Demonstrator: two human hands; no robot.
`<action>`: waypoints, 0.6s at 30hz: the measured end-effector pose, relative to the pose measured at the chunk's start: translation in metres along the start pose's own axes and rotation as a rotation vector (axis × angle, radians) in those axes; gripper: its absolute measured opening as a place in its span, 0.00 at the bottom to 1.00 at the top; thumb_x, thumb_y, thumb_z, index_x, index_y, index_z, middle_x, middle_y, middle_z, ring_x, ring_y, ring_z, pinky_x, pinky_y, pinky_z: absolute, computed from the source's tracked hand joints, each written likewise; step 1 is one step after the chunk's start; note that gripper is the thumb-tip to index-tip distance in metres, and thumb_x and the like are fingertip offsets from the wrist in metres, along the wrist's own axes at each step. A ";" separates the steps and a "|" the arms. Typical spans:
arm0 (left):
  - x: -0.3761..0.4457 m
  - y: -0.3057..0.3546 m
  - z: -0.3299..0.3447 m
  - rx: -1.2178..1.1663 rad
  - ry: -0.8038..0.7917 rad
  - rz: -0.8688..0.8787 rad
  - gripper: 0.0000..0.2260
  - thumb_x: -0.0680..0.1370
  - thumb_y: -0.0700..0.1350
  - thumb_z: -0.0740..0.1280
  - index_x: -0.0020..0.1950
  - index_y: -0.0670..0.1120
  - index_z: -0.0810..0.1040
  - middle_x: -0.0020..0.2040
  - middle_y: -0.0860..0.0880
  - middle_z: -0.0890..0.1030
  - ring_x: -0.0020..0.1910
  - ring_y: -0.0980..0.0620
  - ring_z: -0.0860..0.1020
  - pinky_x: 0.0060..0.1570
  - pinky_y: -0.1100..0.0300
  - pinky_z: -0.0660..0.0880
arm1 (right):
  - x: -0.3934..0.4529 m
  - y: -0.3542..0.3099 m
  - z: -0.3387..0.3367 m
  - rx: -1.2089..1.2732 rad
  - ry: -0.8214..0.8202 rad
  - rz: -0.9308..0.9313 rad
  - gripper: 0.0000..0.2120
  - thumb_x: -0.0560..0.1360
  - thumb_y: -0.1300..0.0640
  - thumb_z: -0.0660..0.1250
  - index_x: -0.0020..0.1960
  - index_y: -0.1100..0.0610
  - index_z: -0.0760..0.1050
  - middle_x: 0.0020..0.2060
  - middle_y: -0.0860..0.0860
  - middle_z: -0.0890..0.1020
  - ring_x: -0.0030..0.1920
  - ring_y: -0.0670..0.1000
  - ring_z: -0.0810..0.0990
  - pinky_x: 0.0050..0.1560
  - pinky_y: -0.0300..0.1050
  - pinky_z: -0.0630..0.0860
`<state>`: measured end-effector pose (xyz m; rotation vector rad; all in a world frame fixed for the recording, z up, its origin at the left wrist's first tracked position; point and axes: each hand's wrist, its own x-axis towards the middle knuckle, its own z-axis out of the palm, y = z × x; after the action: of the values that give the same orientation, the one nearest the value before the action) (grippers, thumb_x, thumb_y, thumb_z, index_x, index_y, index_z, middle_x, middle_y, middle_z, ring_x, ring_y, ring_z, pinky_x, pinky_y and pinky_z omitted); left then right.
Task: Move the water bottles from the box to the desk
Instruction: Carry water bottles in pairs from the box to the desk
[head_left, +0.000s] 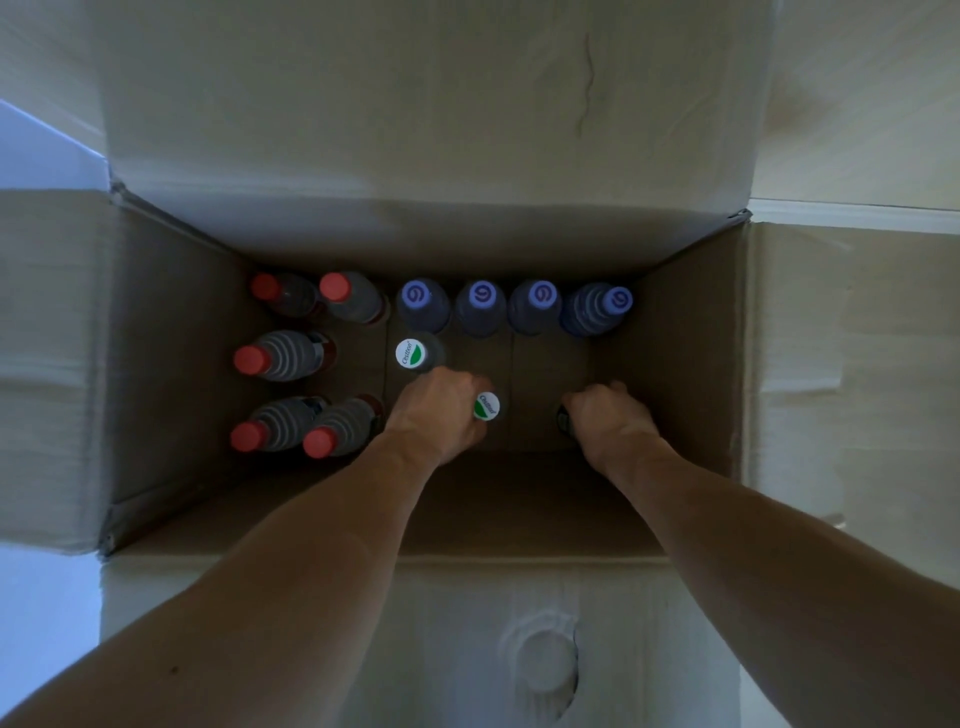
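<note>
Cardboard box (171, 364), flaps open, held bottles: red caps at 9 o'clock, purple caps at 12. Left hand (434, 410) curled round a green-capped bottle (486, 406); right hand (610, 415) gripped a dark bottle (564, 423) at 3 o'clock.

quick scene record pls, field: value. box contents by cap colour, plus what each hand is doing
container: open cardboard box, flaps folded out
red-capped bottles: 5, left side, e.g.
purple-capped bottles: 4, along far wall, e.g.
white-and-green-capped bottles: 2 visible, middle; one free, one at the left hand
left hand: curled round the neck of that white-and-green-capped bottle
right hand: curled round a dark object, mostly hidden, cap unseen
desk: not in view
</note>
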<state>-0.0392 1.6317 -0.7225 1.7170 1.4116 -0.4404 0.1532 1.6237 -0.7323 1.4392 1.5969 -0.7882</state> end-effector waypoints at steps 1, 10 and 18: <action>0.001 0.000 0.002 -0.007 0.012 0.006 0.20 0.78 0.46 0.71 0.70 0.49 0.75 0.63 0.46 0.80 0.62 0.47 0.79 0.62 0.48 0.77 | 0.001 0.000 -0.002 0.014 0.019 -0.002 0.18 0.80 0.63 0.63 0.68 0.54 0.71 0.64 0.56 0.74 0.67 0.60 0.68 0.60 0.57 0.76; 0.014 0.000 0.025 -0.098 0.099 -0.025 0.25 0.79 0.47 0.70 0.75 0.51 0.69 0.69 0.47 0.75 0.68 0.46 0.74 0.66 0.47 0.74 | 0.010 0.005 -0.008 0.067 0.091 -0.034 0.15 0.81 0.52 0.63 0.66 0.55 0.72 0.64 0.55 0.73 0.66 0.58 0.70 0.60 0.54 0.74; 0.015 -0.004 0.028 -0.105 0.117 -0.024 0.27 0.77 0.47 0.72 0.75 0.51 0.69 0.68 0.46 0.75 0.67 0.45 0.75 0.65 0.47 0.75 | 0.008 0.005 0.009 -0.075 -0.111 0.002 0.26 0.79 0.59 0.66 0.75 0.51 0.64 0.68 0.57 0.71 0.69 0.62 0.67 0.63 0.55 0.72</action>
<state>-0.0319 1.6188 -0.7509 1.6651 1.5133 -0.2772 0.1592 1.6205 -0.7432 1.3217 1.5244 -0.7849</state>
